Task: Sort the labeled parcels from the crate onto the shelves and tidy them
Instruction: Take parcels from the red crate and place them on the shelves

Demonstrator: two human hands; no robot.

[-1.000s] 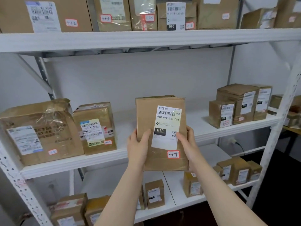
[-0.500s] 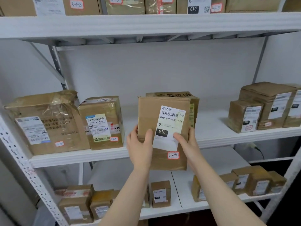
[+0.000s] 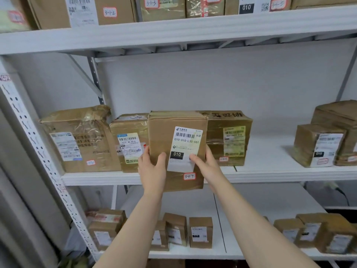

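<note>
The left hand (image 3: 152, 167) and right hand (image 3: 206, 163) grip the 3-2-4 parcel (image 3: 173, 132) by its sides, upright before the middle shelf (image 3: 270, 175), its base below the shelf's edge. Several parcels stand shelved already; this 1 is not yet placed. The crate is out of view.

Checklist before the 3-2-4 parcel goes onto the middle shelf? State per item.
1. Two-handed grip: left hand and right hand hold the parcel by its sides: ok.
2. 3-2-4 tag faces out, readable: ok.
3. Parcel seated on middle shelf: its bottom hangs below the front edge: not ok.
4. Free slot between taped box and yellow-label box: hidden behind the parcel: cannot tell.
5. Yellow-label box's tag number: blurred: cannot tell.
</note>
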